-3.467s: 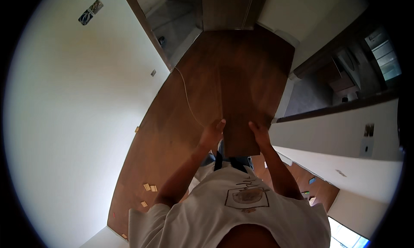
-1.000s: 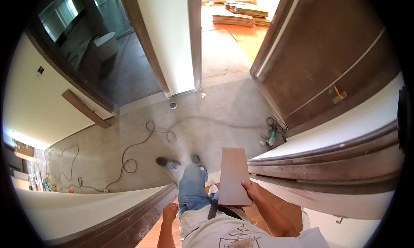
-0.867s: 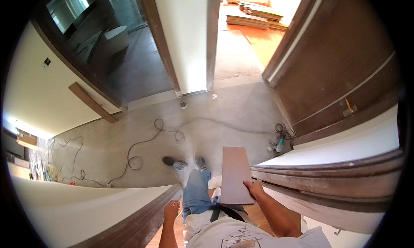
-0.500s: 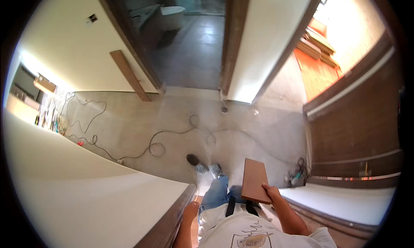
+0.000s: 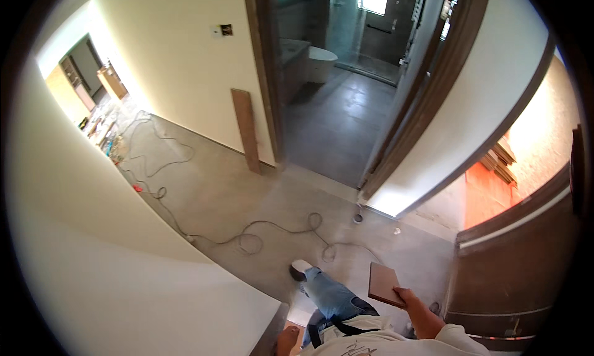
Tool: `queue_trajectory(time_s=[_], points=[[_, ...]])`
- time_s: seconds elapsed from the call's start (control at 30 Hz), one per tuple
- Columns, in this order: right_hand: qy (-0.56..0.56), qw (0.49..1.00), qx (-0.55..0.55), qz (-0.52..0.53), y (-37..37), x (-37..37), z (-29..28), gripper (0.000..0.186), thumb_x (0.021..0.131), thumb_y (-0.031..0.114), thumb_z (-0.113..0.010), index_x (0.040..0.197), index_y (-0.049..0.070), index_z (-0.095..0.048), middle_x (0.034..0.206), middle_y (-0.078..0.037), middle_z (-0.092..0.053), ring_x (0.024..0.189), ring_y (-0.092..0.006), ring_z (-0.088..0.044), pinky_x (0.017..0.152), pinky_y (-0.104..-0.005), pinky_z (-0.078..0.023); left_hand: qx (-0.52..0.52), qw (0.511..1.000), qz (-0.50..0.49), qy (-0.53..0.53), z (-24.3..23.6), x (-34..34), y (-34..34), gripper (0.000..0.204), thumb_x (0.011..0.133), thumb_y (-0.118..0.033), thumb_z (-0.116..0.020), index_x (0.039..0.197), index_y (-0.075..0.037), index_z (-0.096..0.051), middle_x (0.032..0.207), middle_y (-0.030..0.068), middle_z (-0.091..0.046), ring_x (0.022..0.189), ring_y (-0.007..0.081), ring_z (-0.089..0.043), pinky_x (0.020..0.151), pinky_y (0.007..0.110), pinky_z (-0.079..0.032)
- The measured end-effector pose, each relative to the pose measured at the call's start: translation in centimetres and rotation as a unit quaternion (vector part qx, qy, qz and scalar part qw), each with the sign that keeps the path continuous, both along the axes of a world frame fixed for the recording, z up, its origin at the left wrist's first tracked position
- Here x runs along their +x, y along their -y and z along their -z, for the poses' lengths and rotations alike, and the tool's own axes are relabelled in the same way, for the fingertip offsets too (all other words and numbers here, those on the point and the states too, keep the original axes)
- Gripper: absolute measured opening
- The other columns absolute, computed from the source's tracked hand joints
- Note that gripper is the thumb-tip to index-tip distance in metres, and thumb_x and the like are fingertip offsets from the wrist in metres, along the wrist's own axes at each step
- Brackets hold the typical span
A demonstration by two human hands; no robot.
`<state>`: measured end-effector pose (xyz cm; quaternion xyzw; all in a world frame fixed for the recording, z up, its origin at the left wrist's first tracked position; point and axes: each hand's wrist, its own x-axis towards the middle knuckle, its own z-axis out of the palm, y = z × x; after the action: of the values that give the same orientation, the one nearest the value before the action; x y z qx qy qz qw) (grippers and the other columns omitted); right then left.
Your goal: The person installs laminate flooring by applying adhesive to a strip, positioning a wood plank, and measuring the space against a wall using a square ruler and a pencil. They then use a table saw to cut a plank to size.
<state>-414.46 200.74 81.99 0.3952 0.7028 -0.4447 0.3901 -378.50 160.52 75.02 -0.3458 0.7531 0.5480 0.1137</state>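
Note:
My right hand [image 5: 405,296] grips the lower right edge of a short brown board [image 5: 384,282], thumb on its upper face. The board is held out in front of my right hip, above the floor. Low in the picture, beside the end of the white wall, my left hand [image 5: 288,340] is closed at the edge of a light brown board [image 5: 297,327]. Most of that second board is hidden by my hand and body. My leg in blue jeans [image 5: 337,292] is stretched forward, with a dark and white shoe [image 5: 300,270] on the floor.
A long cable [image 5: 272,222] loops over the grey floor [image 5: 204,192]. A narrow plank [image 5: 246,130] leans on the far wall beside a bathroom doorway [image 5: 263,77]. Stacked boards [image 5: 500,162] lie in the room at right. A brown door [image 5: 501,275] stands near my right side.
My view has swung leftward and up, showing more of the bathroom and the corridor. One leg has stepped forward. The board stays in my right hand.

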Motion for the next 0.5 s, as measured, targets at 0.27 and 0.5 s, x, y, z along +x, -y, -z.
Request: queue_trajectory(time_s=[0.27, 0.5], points=[[0.043, 0.993, -0.032, -0.103, 4.5, -9.6, 6.0, 0.037, 0.096, 0.046, -0.072, 0.089, 0.009, -0.072, 0.074, -0.008, -0.068, 0.052, -0.0239, -0.06, 0.044, -0.0452, -0.047, 0.043, 0.994, -0.097, -0.021, -2.0, -11.2, 2.9, 0.033, 0.102, -0.03, -0.058, 0.111, -0.002, -0.071, 0.103, 0.0148, -0.075, 0.091, 0.0278, -0.072, 0.078, 0.041, -0.057], [-0.002, 0.964, -0.083, -0.253, 16.3, -18.5, 6.8, 0.023, 0.099, 0.04, -0.067, 0.099, 0.017, -0.069, 0.078, -0.006, -0.059, 0.06, -0.0259, -0.056, 0.05, -0.0436, -0.045, 0.073, 0.982, -0.152, -0.082, -2.1, -22.2, 8.6, 0.034, 0.103, -0.029, -0.057, 0.116, -0.001, -0.07, 0.106, 0.0153, -0.075, 0.095, 0.0271, -0.072, 0.08, 0.042, -0.057]])
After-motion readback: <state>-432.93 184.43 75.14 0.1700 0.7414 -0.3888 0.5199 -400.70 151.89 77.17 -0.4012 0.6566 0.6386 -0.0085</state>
